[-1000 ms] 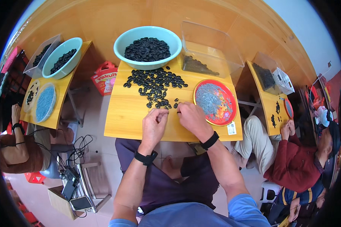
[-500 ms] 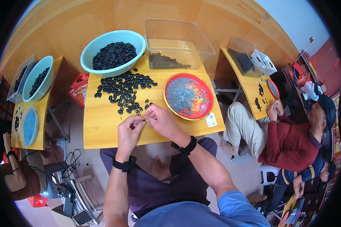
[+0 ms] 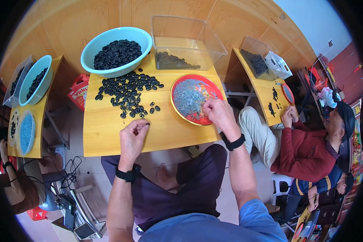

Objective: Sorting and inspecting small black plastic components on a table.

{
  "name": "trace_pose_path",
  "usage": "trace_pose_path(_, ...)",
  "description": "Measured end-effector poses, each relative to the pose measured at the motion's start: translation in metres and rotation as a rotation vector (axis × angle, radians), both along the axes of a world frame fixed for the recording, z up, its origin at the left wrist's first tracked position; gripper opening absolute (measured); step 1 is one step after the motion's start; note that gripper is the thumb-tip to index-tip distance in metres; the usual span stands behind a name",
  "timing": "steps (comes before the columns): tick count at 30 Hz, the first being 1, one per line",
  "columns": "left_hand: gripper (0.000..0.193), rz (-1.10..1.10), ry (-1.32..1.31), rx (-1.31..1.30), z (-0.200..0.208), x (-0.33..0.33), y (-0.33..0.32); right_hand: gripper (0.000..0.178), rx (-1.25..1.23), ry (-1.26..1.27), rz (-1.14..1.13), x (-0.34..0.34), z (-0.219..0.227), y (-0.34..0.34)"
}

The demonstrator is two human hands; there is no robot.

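My left hand (image 3: 133,137) is closed in a pinch over the near part of the yellow table, holding a small black oval piece (image 3: 147,124) at the fingertips. My right hand (image 3: 223,116) reaches into the right side of a round red floral tray (image 3: 174,105) with a gold rim. Its fingers are pressed together; whatever they grip is too small to make out. Many thin grey screw-like pins (image 3: 187,97) are heaped in the tray. Loose black oval pieces (image 3: 127,90) lie scattered beyond my left hand.
A pale green basin (image 3: 86,60) of black pieces stands at the far left of the table (image 3: 157,141). Beside it is a clear plastic bin (image 3: 189,52) with more inside. Similar side tables flank mine; a person in a dark red top (image 3: 302,155) works at the right.
My right hand has left my left hand and moved right into the red tray. My left hand remains near the same spot, with a black piece now visible in its pinch.
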State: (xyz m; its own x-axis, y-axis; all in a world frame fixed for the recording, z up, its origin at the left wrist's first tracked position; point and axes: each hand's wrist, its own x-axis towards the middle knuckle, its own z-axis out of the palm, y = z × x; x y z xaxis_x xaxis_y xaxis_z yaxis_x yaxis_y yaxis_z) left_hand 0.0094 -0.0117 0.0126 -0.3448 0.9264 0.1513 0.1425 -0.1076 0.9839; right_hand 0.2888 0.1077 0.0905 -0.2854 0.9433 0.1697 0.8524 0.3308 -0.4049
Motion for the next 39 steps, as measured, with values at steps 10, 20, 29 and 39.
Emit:
trace_pose_path(10,0.011,0.003,0.012,-0.005,0.000,0.002,0.000,0.010,-0.069,-0.147,-0.001,0.016,-0.022,0.001)
trace_pose_path(20,0.013,0.010,-0.030,-0.033,0.003,-0.001,-0.002,0.010,-0.035,-0.247,0.001,0.005,-0.011,-0.003)
trace_pose_path(29,0.015,-0.120,-0.288,-0.041,-0.001,-0.010,0.003,0.007,-0.002,0.562,0.231,-0.056,0.002,-0.044)
trace_pose_path(39,0.014,-0.122,-0.265,-0.013,-0.007,-0.011,0.002,0.010,-0.223,0.703,0.248,-0.128,-0.037,-0.063)
